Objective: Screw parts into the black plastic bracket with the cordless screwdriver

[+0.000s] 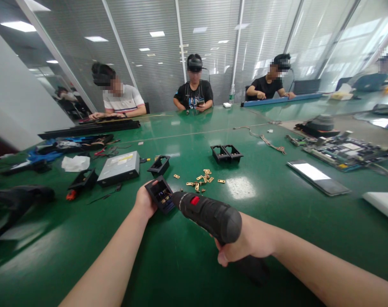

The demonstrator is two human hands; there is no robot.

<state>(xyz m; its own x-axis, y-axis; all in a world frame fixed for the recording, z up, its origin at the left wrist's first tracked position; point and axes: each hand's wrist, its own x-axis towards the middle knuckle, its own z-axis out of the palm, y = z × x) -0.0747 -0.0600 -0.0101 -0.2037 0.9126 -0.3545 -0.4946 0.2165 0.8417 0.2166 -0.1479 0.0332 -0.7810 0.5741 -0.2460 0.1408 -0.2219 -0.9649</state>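
Note:
My left hand point(145, 201) grips a small black plastic frame point(161, 194) with brass parts inside, holding it tilted on the green table point(168, 264). My right hand point(245, 245) is wrapped round the handle of a black electric screwdriver point(209, 215) with a red switch. Its tip points left into the frame. Just beyond the frame lie several small brass plates point(202, 179), scattered loose on the table.
Other black frames point(159, 164) point(226, 152), a grey disc drive point(119, 168), a phone point(318, 177), a circuit board point(343, 151) and cables point(267, 140) lie around. A black tool lies at far left point(15, 202). Three people sit at the far side.

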